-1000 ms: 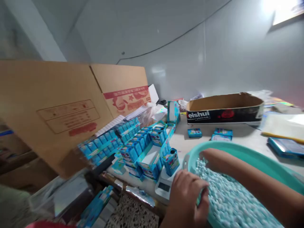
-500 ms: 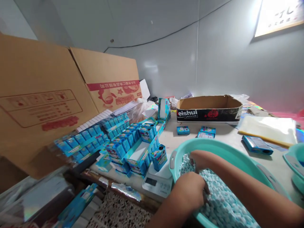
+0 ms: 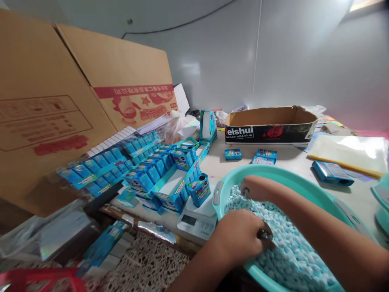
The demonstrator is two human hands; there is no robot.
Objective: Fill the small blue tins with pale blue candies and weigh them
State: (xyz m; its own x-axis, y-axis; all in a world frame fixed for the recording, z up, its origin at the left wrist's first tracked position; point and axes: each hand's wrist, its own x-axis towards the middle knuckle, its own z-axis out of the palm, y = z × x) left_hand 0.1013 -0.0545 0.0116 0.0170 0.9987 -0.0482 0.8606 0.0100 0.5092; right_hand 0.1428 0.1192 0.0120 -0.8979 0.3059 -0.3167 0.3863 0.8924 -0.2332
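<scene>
The left grip is sitting curled shut, knuckles up, wrist bent. Just beyond it, the right grip is pointing its fingers down, forearm stretching back rightward.

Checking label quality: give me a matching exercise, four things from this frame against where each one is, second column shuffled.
1 left hand
2 right hand
3 blue box
4 black carton

A on the scale
B far side of the basin, on the candies
C beyond the basin, near the wall
D at the basin's near rim

Pairs: 1-D, 2-B, 3-A, 4-C
</scene>
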